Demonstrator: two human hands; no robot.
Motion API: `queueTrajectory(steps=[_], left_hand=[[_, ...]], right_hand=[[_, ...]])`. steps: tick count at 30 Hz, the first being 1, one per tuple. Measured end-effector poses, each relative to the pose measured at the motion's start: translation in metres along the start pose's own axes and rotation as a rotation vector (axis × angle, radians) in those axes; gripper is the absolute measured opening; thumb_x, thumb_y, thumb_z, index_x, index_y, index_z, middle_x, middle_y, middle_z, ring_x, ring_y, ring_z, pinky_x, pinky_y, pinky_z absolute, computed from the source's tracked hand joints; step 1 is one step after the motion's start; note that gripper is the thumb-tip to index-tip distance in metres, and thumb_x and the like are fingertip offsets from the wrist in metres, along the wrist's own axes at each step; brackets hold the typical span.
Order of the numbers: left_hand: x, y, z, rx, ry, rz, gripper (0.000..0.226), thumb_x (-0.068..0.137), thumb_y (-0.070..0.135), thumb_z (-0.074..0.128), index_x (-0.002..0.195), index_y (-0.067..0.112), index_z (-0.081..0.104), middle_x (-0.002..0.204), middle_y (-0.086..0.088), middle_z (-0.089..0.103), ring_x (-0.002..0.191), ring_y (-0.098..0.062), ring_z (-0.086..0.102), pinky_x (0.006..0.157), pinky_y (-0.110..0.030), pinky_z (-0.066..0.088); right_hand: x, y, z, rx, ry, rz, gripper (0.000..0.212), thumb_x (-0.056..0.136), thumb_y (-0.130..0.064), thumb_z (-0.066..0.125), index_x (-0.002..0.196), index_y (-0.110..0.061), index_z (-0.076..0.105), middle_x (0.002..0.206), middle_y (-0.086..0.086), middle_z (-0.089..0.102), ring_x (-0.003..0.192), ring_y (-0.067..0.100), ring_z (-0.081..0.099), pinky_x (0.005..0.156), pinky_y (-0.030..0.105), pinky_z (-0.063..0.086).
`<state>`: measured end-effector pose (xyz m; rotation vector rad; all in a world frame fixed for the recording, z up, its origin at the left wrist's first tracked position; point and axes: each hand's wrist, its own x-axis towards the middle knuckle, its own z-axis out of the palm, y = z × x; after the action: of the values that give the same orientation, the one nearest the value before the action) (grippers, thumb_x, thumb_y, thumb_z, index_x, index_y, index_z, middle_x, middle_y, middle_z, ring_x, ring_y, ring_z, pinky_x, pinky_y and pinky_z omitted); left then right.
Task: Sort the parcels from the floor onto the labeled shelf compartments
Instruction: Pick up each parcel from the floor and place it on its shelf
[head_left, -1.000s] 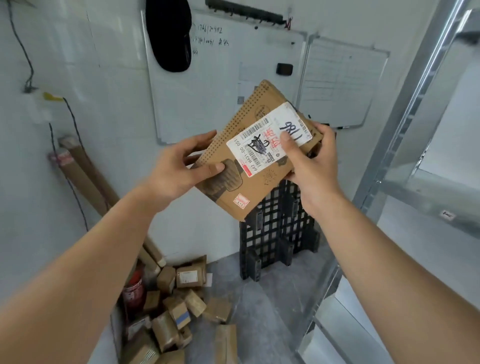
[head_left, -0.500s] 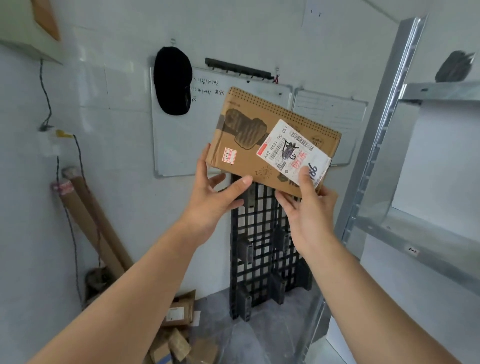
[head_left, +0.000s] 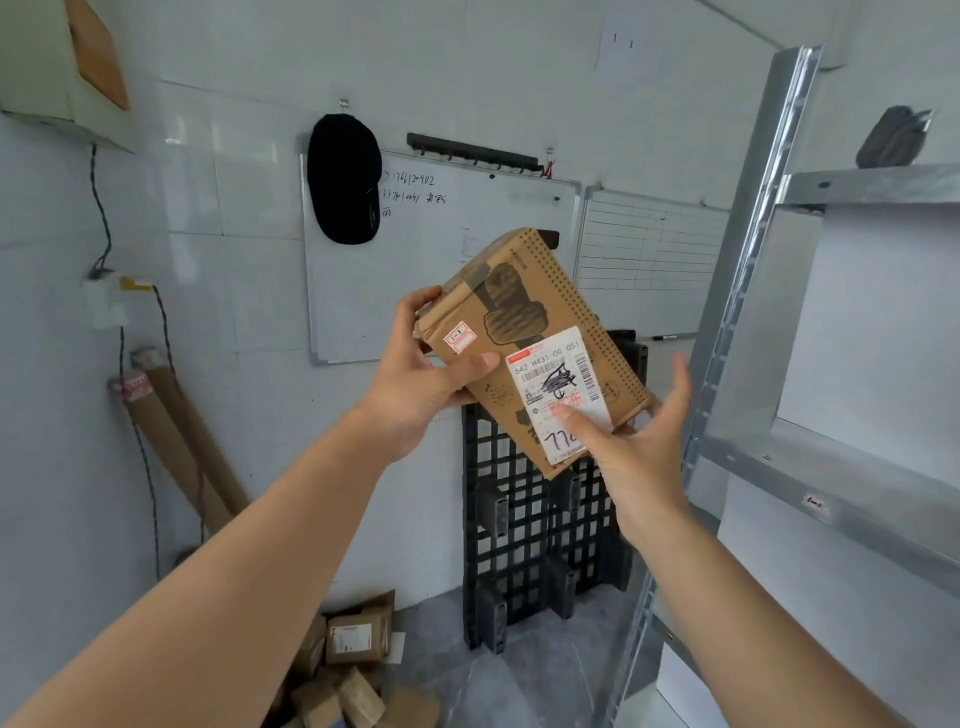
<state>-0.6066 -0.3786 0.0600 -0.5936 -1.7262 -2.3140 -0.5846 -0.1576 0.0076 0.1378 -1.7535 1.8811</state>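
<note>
White tiled walls are carrying 2 whiteboards (head_left: 441, 270), a black cap (head_left: 344, 179) and a leaning black pallet (head_left: 540, 525), while brown parcels (head_left: 353, 665) are lying heaped on the grey floor. 1 cardboard parcel (head_left: 524, 317) is being held tilted at chest height, left of the metal shelf (head_left: 841, 473), its white label (head_left: 558, 387) reading "642 H431-00 051" with handwritten "77" below. Left hand (head_left: 415, 384) is gripping its upper corner, thumb on the front; right hand (head_left: 636, 452) is cupping the lower end, thumb on the label, fingers spread.
</note>
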Motion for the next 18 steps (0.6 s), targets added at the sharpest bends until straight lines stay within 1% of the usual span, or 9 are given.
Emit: queueTrajectory(steps=[3, 6, 7, 9, 11, 13, 14, 16, 18], left_hand=[[0.005, 0.002, 0.0, 0.068, -0.01, 0.006, 0.087, 0.078, -0.004, 0.085, 0.143, 0.037, 0.043, 0.129, -0.006, 0.059, 0.116, -0.027, 0.068, 0.078, -0.046, 0.064], [0.007, 0.0, 0.01, 0.097, 0.069, 0.006, 0.103, 0.073, 0.014, 0.092, 0.153, 0.038, 0.032, 0.128, -0.006, 0.064, 0.113, -0.022, 0.072, 0.09, -0.042, 0.061], [0.008, -0.003, 0.015, 0.094, 0.096, 0.0, 0.1, 0.07, 0.021, 0.092, 0.152, 0.029, 0.036, 0.127, -0.007, 0.067, 0.115, -0.02, 0.072, 0.096, -0.041, 0.059], [0.008, -0.009, 0.027, 0.161, 0.076, 0.003, 0.074, 0.072, 0.027, 0.089, 0.136, 0.015, 0.054, 0.125, -0.004, 0.072, 0.12, -0.019, 0.069, 0.1, -0.031, 0.058], [0.005, -0.016, 0.04, 0.293, -0.032, -0.015, 0.06, 0.083, 0.031, 0.084, 0.136, 0.029, 0.057, 0.125, 0.007, 0.07, 0.121, -0.009, 0.064, 0.087, -0.02, 0.058], [0.003, -0.022, 0.054, 0.357, -0.151, -0.073, 0.067, 0.093, 0.031, 0.076, 0.147, 0.053, 0.042, 0.112, 0.025, 0.069, 0.112, 0.005, 0.062, 0.077, -0.015, 0.053], [0.002, -0.028, 0.059, 0.365, -0.195, -0.082, 0.072, 0.096, 0.027, 0.073, 0.148, 0.057, 0.034, 0.099, 0.032, 0.071, 0.103, 0.009, 0.065, 0.074, -0.013, 0.054], [0.005, -0.04, 0.066, 0.345, -0.242, -0.068, 0.079, 0.098, 0.019, 0.071, 0.155, 0.053, 0.028, 0.094, 0.032, 0.071, 0.103, 0.002, 0.071, 0.079, -0.022, 0.062], [0.01, -0.053, 0.069, 0.281, -0.247, -0.05, 0.079, 0.098, 0.016, 0.071, 0.156, 0.052, 0.031, 0.112, 0.022, 0.072, 0.114, -0.015, 0.072, 0.09, -0.041, 0.063]], right_hand=[[0.009, 0.0, -0.011, -0.226, -0.06, -0.091, 0.082, 0.066, -0.036, 0.098, 0.135, -0.046, 0.057, 0.142, -0.01, 0.058, 0.124, 0.007, 0.062, 0.097, 0.042, 0.06], [0.011, -0.002, -0.016, -0.165, -0.034, -0.06, 0.051, 0.074, -0.032, 0.093, 0.116, -0.031, 0.064, 0.115, -0.013, 0.074, 0.103, 0.002, 0.071, 0.089, 0.039, 0.063], [0.011, -0.003, -0.017, -0.158, -0.014, -0.061, 0.046, 0.076, -0.034, 0.091, 0.113, -0.03, 0.064, 0.113, -0.013, 0.074, 0.102, 0.002, 0.072, 0.088, 0.038, 0.064], [0.012, -0.005, -0.021, -0.147, 0.017, -0.056, 0.039, 0.08, -0.038, 0.088, 0.109, -0.028, 0.063, 0.112, -0.013, 0.075, 0.102, 0.004, 0.072, 0.087, 0.039, 0.064], [0.013, -0.006, -0.026, -0.129, 0.054, -0.036, 0.034, 0.083, -0.038, 0.085, 0.105, -0.027, 0.062, 0.109, -0.013, 0.075, 0.101, 0.006, 0.074, 0.083, 0.038, 0.064], [0.016, -0.01, -0.033, -0.109, 0.094, -0.024, 0.03, 0.087, -0.035, 0.082, 0.103, -0.024, 0.06, 0.105, -0.012, 0.074, 0.098, 0.006, 0.075, 0.078, 0.034, 0.065], [0.017, -0.012, -0.038, -0.125, 0.101, -0.031, 0.028, 0.089, -0.035, 0.081, 0.102, -0.023, 0.059, 0.104, -0.013, 0.074, 0.096, 0.003, 0.074, 0.076, 0.031, 0.064], [0.019, -0.015, -0.047, -0.196, 0.116, -0.061, 0.024, 0.093, -0.04, 0.075, 0.102, -0.025, 0.058, 0.104, -0.015, 0.073, 0.094, -0.002, 0.072, 0.075, 0.025, 0.061], [0.02, -0.015, -0.057, -0.297, 0.114, -0.089, 0.018, 0.1, -0.044, 0.064, 0.103, -0.027, 0.058, 0.105, -0.016, 0.071, 0.095, -0.009, 0.067, 0.075, 0.016, 0.054]])
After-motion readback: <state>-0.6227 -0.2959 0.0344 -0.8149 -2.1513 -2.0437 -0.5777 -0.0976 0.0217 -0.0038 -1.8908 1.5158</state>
